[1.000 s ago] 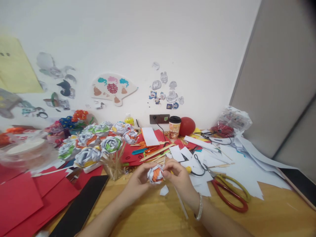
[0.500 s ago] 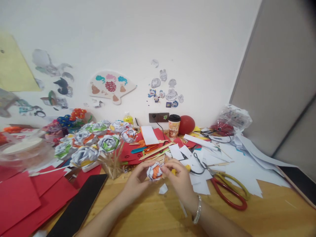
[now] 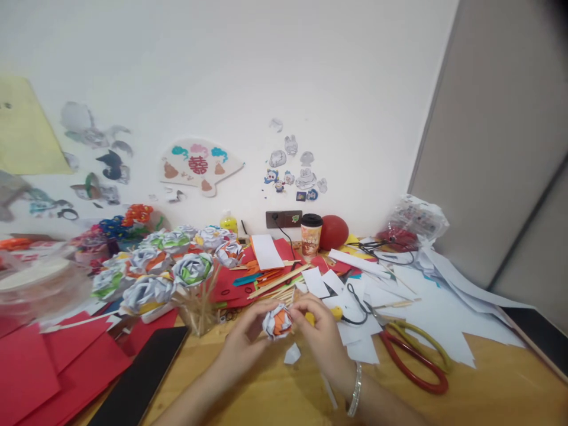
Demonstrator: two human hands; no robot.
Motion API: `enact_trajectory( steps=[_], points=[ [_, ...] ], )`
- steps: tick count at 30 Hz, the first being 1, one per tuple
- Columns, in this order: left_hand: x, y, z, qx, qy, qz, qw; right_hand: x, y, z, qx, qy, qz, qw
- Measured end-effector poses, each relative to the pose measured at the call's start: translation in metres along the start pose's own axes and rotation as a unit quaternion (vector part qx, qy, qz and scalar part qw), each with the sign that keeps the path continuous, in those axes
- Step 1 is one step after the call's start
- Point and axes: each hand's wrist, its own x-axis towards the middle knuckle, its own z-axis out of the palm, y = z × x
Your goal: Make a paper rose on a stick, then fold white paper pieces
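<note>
A white and orange paper flower [image 3: 277,322] is held between my two hands above the wooden table [image 3: 248,390]. My left hand [image 3: 249,332] has its fingers curled round the flower's left side. With thumb and fingers pinched, my right hand [image 3: 316,324] grips the flower's right edge. A small white paper scrap [image 3: 292,354] lies on the table just below the flower. Behind my right hand, partly covered by it, is a yellow-handled tool [image 3: 333,313] with a black cord.
Several finished paper flowers [image 3: 193,267] stand to the left on sticks. Red paper sheets [image 3: 26,367] and a black slab [image 3: 142,376] lie at the left. Scissors [image 3: 415,358] and white paper sheets [image 3: 437,313] cover the right. A lidded cup [image 3: 311,236] and red balloon [image 3: 333,231] stand by the wall.
The whole view has shifted slightly, so everything sits a little lower. Both hands still hold the paper flower in nearly the same grip.
</note>
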Motion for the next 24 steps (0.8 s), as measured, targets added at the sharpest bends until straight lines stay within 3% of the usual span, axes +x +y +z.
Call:
enact_trajectory(
  steps=[5,10,15,18,24],
  points=[
    [-0.001,-0.005,-0.003,0.012,-0.002,0.016,1.0,0.001,0.003,0.0,0.022,-0.035,0.042,0.998],
    [0.0,-0.007,-0.006,0.014,-0.007,0.026,1.0,0.001,0.002,-0.001,-0.002,-0.001,0.019,1.0],
    [-0.001,-0.002,-0.004,0.019,-0.036,0.025,0.999,0.002,0.006,0.001,0.024,-0.011,0.047,0.999],
    [-0.003,0.003,-0.001,0.004,-0.049,-0.003,0.999,0.003,0.003,0.0,0.036,0.006,0.042,0.998],
    [0.002,0.007,0.002,-0.065,-0.011,-0.047,0.997,0.003,0.0,-0.005,0.084,0.002,0.049,0.995]
  ],
)
